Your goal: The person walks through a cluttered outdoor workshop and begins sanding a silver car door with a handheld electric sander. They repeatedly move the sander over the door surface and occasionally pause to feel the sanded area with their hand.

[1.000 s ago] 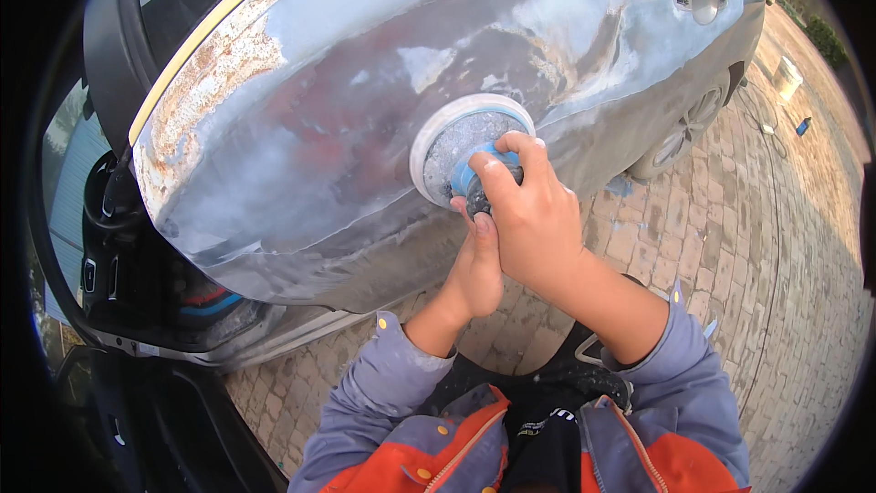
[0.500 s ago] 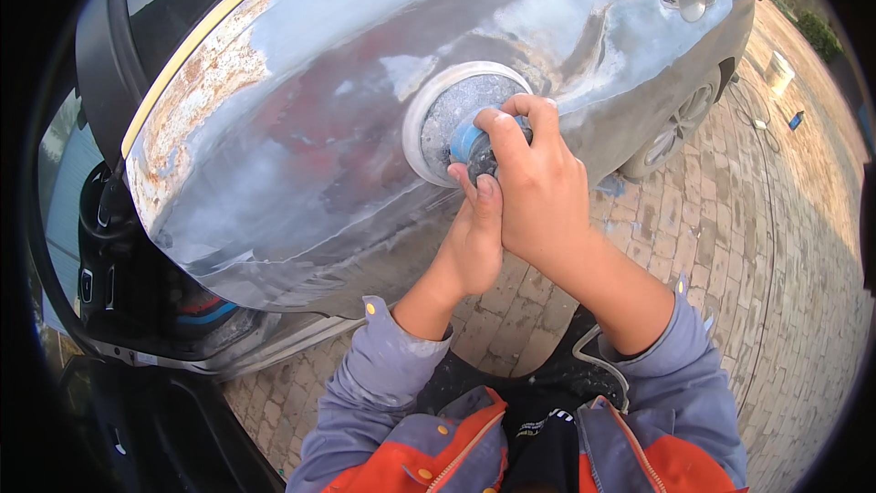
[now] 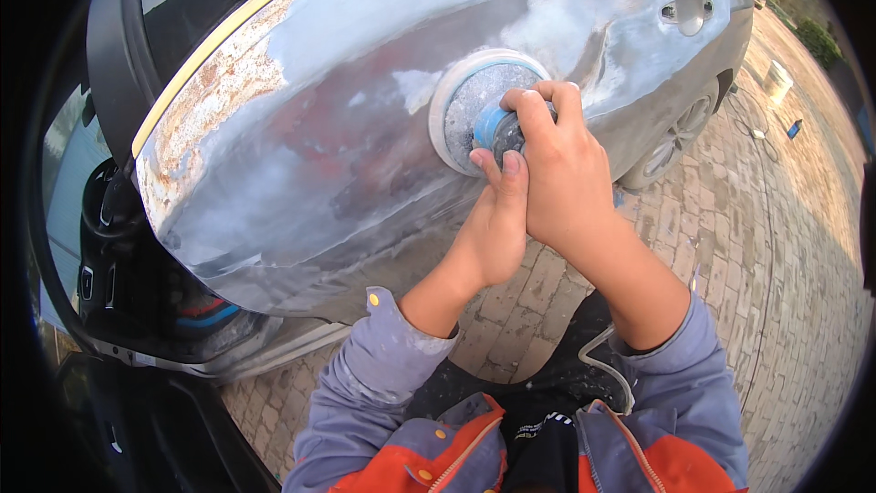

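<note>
A round disc sander with a blue and black body lies with its dusty pad against the car door. My right hand wraps over the top of the sander's body, fingers curled round it. Just below, my left hand is closed on the same tool from its near side, the thumb beside the right hand. The door is patchy grey, pale blue and dull red, with rusty bare metal along its edge. The sander's underside is hidden.
An oval door handle recess is at the upper right, above the rear wheel. The car's dark interior shows at the left. Brick paving carries a thin cable, a pale bucket and a small blue object.
Both hands and the sander have shifted a little to the right and slightly up across the door. The grip on the sander looks the same.
</note>
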The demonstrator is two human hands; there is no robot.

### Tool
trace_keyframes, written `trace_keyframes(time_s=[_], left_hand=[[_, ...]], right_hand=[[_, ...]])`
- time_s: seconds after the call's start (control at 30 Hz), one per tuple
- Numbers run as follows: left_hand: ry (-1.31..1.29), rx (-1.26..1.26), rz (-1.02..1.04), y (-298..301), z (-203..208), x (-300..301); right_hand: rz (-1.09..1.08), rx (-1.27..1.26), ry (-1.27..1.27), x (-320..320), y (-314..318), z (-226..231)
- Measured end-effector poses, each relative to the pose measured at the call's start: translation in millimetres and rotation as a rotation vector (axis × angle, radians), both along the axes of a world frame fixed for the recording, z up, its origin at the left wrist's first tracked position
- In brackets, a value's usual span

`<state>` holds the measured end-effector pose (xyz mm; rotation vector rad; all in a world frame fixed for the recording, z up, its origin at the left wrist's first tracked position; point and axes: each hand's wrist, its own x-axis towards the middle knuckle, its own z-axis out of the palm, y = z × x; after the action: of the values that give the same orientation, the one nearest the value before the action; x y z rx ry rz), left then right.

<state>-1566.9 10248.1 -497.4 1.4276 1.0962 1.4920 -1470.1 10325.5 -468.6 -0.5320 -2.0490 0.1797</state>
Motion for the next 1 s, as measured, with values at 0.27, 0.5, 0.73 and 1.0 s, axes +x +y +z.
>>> trace_keyframes(time_s=[0.27, 0.5, 0.73, 1.0], left_hand=[[0.016, -0.051, -0.010, 0.0, 11.1, -5.8], [0.008, -0.002, 0.118, -17.1, 11.5, -2.5], [0.061, -0.071, 0.085, -24.2, 9.4, -8.9], [0.005, 0.007, 0.060, -31.2, 5.9, -14.3]], right_hand=[[0.000, -0.025, -0.048, -5.2, 1.0, 12.0], [0.076, -0.036, -0.097, -12.2, -12.6, 15.1], [0.073, -0.068, -0.192, -16.6, -15.1, 16.8], [0.105, 0.022, -0.103, -20.8, -22.3, 18.1]])
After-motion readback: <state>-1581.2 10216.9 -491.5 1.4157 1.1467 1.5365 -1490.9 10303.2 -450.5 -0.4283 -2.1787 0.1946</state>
